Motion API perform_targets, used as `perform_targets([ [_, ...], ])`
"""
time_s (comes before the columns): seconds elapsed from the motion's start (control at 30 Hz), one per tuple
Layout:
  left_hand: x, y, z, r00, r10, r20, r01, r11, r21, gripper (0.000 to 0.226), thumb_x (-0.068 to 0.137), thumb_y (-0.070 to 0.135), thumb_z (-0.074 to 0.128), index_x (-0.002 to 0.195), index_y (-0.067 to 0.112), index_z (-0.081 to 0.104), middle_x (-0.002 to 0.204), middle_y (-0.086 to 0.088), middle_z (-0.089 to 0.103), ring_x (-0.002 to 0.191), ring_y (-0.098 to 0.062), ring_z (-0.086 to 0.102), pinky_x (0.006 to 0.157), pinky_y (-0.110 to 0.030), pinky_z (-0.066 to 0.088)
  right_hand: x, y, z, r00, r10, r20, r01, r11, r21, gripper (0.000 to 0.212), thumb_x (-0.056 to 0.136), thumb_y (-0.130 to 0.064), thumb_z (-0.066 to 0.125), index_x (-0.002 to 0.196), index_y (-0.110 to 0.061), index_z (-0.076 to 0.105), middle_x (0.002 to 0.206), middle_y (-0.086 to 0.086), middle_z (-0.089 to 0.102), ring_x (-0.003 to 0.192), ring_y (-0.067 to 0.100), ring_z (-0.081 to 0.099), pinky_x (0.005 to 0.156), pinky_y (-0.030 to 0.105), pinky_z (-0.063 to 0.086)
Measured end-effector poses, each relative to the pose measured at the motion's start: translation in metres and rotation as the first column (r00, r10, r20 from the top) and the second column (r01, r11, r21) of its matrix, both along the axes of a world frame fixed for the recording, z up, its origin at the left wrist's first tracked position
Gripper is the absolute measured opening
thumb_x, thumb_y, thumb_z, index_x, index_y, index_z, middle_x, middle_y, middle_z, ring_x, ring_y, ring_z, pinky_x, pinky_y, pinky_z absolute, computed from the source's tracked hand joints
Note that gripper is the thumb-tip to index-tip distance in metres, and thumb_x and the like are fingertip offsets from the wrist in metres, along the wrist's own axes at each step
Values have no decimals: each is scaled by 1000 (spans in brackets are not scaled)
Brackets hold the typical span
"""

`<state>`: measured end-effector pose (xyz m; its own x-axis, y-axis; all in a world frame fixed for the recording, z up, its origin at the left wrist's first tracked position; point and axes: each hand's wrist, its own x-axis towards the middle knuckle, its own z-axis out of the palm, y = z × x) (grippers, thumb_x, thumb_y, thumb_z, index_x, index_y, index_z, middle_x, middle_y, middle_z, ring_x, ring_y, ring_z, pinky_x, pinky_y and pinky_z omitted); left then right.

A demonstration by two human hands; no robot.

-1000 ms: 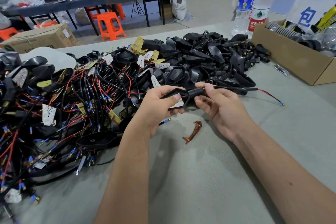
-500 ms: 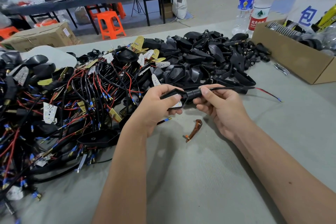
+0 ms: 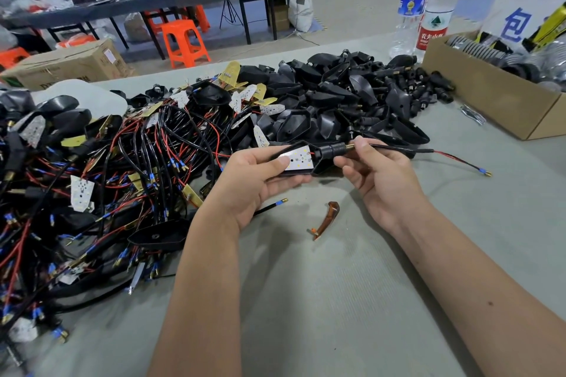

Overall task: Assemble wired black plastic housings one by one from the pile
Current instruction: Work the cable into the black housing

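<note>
My left hand [image 3: 254, 182] grips a black plastic housing [image 3: 301, 174] with a white LED board [image 3: 298, 160] lying in its open face, my thumb pressing on the board. My right hand [image 3: 382, 177] pinches the housing's black ribbed stem [image 3: 335, 150] near its brass thread. A black and red wire [image 3: 453, 159] runs from the stem to the right over the table. A pile of empty black housings [image 3: 352, 95] lies behind my hands. To the left spreads a tangle of wired LED boards and housings [image 3: 122, 168].
An amber lens piece [image 3: 326, 220] lies on the grey table [image 3: 337, 300] just below my hands. A cardboard box of parts [image 3: 496, 98] stands at the right, with two water bottles [image 3: 428, 9] behind it. A further work table and orange stools stand across the floor.
The housing has been turned so its open face with the white LED board now points up at me. My right hand's fingers have slid along the stem toward the brass thread.
</note>
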<state>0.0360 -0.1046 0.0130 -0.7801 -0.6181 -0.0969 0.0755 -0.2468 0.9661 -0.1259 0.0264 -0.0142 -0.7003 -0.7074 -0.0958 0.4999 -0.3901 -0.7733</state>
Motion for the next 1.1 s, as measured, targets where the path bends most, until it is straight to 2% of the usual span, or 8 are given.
perform_targets([
  [0.2, 6, -6, 0, 1000, 27, 7, -27, 1000, 15, 23, 101, -4, 52, 118, -6, 68, 109, -26, 75, 98, -42, 75, 78, -29, 62, -3, -1, -2, 994, -91, -56, 92, 996, 6, 8, 96, -11, 69, 89, -10, 68, 79, 8, 72, 65, 15, 70, 52, 21, 54],
  [0.37, 12, -10, 1, 999, 38, 3, -38, 999, 30, 22, 101, -4, 53, 111, -1, 72, 108, -26, 75, 96, -42, 75, 74, -26, 62, -4, 0, -4, 997, -67, -44, 67, 998, 2, 8, 95, -12, 70, 89, -9, 70, 80, 10, 73, 66, 15, 70, 53, 20, 53],
  [0.5, 14, -9, 3, 999, 39, 21, -39, 999, 23, 23, 101, -5, 52, 115, -3, 70, 108, -27, 74, 96, -41, 75, 73, -25, 62, -5, 0, -5, 997, -68, -35, 68, 998, -4, 8, 93, -14, 72, 87, -8, 73, 81, 10, 73, 67, 15, 70, 53, 20, 53],
  [0.67, 12, -8, 4, 998, 52, 28, -52, 998, 24, 23, 101, -5, 51, 117, -5, 69, 107, -28, 74, 94, -41, 76, 72, -24, 61, -3, 0, -4, 994, -33, -103, 36, 999, 28, 16, 77, -26, 81, 83, -11, 78, 83, 9, 75, 65, 12, 68, 53, 19, 52],
  [0.93, 14, -9, 6, 991, 107, 75, -109, 994, 17, 24, 101, -5, 53, 120, -8, 67, 107, -28, 74, 93, -41, 76, 70, -24, 62, -2, 1, -4, 977, -30, -213, 54, 992, 110, 11, 75, -26, 83, 79, -16, 80, 79, 6, 72, 62, 12, 62, 52, 21, 50],
  [1.0, 15, -9, 10, 982, 155, 111, -152, 988, -42, 22, 100, -3, 56, 117, -4, 71, 104, -23, 76, 92, -37, 77, 69, -26, 62, -2, 1, -4, 975, 15, -222, 11, 994, 113, 12, 76, -27, 81, 80, -16, 80, 79, 6, 72, 63, 13, 62, 53, 22, 50],
  [1.03, 17, -10, 12, 970, 195, 146, -178, 976, -125, 20, 98, -1, 61, 113, 1, 74, 101, -18, 78, 91, -31, 78, 69, -26, 62, -2, 1, -3, 974, 49, -222, -25, 993, 113, 14, 79, -27, 79, 83, -13, 80, 80, 7, 71, 64, 13, 62, 52, 22, 50],
  [1.1, 20, -13, 16, 921, 320, 223, -211, 888, -408, 16, 93, 9, 69, 101, 14, 81, 91, -3, 80, 89, -12, 76, 75, -26, 58, -1, 1, -1, 959, 132, -251, -101, 986, 133, 17, 93, -20, 71, 91, -4, 75, 80, 9, 70, 63, 13, 61, 50, 21, 49],
])
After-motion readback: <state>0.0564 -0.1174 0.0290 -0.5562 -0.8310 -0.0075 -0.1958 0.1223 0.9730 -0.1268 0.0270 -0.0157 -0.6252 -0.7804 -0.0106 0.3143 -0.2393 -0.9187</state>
